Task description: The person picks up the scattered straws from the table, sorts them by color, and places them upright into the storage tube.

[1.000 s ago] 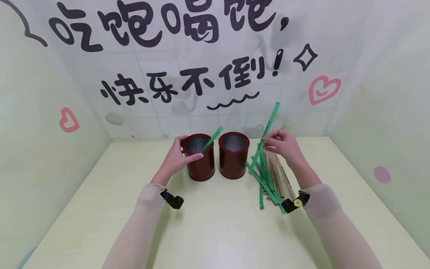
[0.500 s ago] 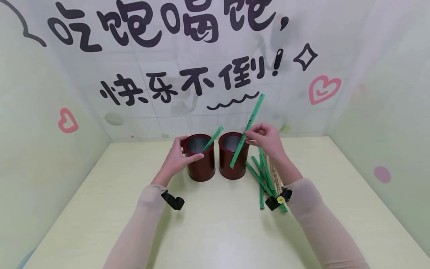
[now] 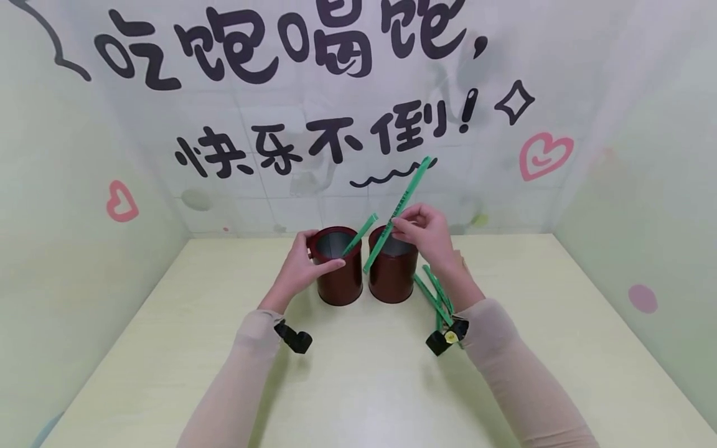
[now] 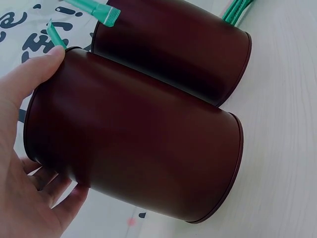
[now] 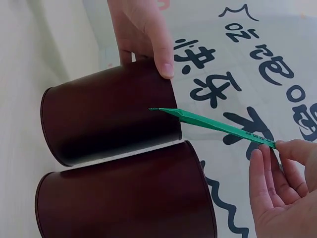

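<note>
Two dark red cylindrical canisters with open tops stand side by side on the table. My left hand [image 3: 299, 270] grips the left canister [image 3: 340, 285] at its rim, thumb in front and fingers round the far side. A slim green wrapped stick [image 3: 360, 235] leans inside that canister, its end poking past the rim. With thumb and fingertips, my right hand [image 3: 428, 236] pinches another long green wrapped stick [image 3: 412, 187] bearing dark print. It slants across the mouth of the right canister [image 3: 392, 283], lower end near the gap between the two. In the right wrist view, that stick [image 5: 213, 124] overlaps the left canister.
Beside the right canister lies a loose pile of green sticks [image 3: 432, 300], partly hidden under my right forearm. A tan end [image 3: 459, 258] shows behind that wrist. A white wall [image 3: 313, 211] with black lettering rises behind the table [image 3: 358, 386].
My right hand has carried the green stick leftward from the pile to above the right canister. The left hand keeps its hold on the left canister. The head view has shifted slightly.
</note>
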The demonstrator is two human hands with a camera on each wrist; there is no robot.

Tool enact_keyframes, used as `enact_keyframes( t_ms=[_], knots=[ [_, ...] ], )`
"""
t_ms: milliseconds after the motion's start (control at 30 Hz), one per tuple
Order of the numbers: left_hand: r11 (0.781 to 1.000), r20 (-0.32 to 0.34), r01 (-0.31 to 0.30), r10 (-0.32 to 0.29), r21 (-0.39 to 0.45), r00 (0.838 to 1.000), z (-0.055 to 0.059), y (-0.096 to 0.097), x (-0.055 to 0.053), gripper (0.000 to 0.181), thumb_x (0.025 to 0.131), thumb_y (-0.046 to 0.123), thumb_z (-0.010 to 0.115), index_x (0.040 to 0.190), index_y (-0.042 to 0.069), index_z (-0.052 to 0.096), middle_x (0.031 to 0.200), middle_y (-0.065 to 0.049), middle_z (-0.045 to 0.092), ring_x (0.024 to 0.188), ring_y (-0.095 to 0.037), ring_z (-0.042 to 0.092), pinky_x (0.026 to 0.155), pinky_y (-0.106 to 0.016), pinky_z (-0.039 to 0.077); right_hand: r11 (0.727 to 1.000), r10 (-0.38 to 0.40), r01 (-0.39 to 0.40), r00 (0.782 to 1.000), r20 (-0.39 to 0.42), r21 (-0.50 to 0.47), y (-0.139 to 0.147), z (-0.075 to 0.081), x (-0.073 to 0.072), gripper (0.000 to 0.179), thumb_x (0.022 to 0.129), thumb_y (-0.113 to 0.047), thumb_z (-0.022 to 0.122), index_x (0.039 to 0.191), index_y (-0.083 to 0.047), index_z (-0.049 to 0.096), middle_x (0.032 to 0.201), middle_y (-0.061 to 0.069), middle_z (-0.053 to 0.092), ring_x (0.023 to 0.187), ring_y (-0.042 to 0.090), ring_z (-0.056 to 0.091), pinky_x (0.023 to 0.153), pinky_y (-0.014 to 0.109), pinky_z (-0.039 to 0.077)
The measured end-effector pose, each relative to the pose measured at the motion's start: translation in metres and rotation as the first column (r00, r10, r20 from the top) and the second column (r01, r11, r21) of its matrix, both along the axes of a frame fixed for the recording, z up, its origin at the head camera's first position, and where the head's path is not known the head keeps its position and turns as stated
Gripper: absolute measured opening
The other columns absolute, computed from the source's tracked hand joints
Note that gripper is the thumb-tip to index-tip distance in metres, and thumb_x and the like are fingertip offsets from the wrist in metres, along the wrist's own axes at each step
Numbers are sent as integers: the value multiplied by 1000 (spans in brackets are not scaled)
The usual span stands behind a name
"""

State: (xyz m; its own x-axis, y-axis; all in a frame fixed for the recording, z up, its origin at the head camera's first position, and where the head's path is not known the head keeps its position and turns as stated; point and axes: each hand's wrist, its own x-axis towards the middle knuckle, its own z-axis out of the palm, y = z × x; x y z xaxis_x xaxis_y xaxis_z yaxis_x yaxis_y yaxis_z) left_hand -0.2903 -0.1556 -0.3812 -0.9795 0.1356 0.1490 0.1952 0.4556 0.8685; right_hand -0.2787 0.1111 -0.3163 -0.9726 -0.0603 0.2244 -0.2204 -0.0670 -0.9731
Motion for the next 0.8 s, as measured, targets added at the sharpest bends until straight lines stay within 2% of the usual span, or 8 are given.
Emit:
enact_keyframes(
  t_ms=[267,433,533,700,800],
  knots=[
    [1000,-5,-7,7,-15,1000,-1,0,2,91,82,37,82,149,5,29,146,-16,41,135,-32,44,111,-51,44,1000,-9,9,1000,-12,-16,-16,0,-3,8,93,-4,67,97,-3,59,86,-1,68,74,11,71,76,25,62],
    [1000,-21,-5,5,-15,1000,1,0,1,91,81,34,82,148,3,29,144,-17,42,133,-32,45,111,-51,45,999,9,-10,1000,-8,-46,-24,1,-3,8,93,-2,66,97,-4,59,86,-1,68,77,17,73,78,28,62],
    [1000,-23,-6,6,-23,1000,1,0,1,91,81,33,83,148,2,29,143,-18,43,132,-33,46,111,-51,45,998,13,-13,1000,-5,-64,-27,2,-4,8,94,-2,65,96,-5,58,85,-1,68,76,15,72,79,28,62],
    [1000,-14,-8,8,-27,1000,1,1,1,92,81,32,83,149,3,29,143,-18,43,132,-33,46,110,-50,45,996,-4,-1,999,-53,-85,-28,2,-7,8,94,-4,66,95,-6,58,85,-2,68,74,9,71,78,26,62],
    [1000,-10,-11,11,-28,1000,1,1,1,92,81,33,82,149,3,28,144,-18,43,133,-33,45,111,-51,45,995,-23,13,996,-87,-104,-29,3,-8,7,94,-4,65,95,-5,58,87,-2,67,78,9,71,82,31,62]
  ],
)
